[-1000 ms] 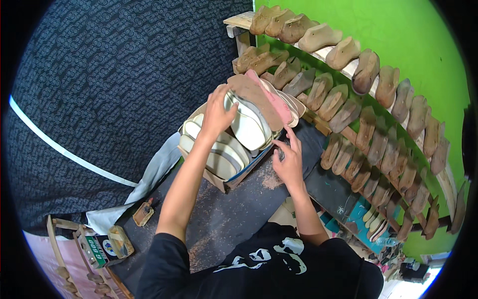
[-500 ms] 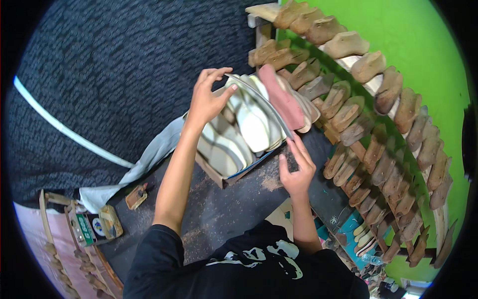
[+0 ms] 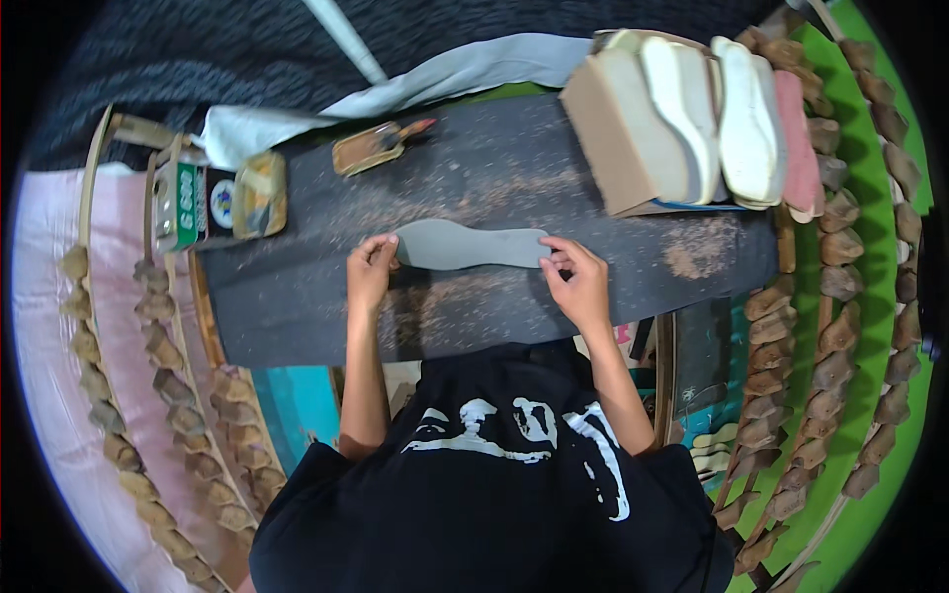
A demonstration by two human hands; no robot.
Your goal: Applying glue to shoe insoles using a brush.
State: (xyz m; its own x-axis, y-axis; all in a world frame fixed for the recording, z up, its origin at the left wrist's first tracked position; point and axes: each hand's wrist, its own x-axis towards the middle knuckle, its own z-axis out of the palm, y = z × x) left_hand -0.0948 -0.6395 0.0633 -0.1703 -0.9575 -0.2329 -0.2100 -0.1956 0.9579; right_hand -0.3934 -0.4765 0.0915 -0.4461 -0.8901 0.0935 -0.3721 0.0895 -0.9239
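Note:
A grey shoe insole (image 3: 473, 246) is stretched lengthwise between my two hands, above the dark worktable (image 3: 326, 306). My left hand (image 3: 372, 272) pinches its wide end between thumb and fingers. At the narrower end my right hand (image 3: 575, 280) has thumb and fingers closed on the edge. Toward the back right, a cardboard box (image 3: 605, 138) is filled with upright white and cream insoles (image 3: 677, 114). Pink insoles (image 3: 797, 148) lean at its right side.
A brush (image 3: 371, 148) lies at the back of the table, with a cut-open plastic container (image 3: 261, 195) and a green-and-black box (image 3: 188, 206) at the left. Brownish crumbs are scattered over the tabletop. Racks of wooden shoe lasts (image 3: 840, 280) flank both sides.
My hands have brought the grey insole away from the box, leftward and nearer to my body. It now lies level, where before it stood edge-on over the box. The view has swung left.

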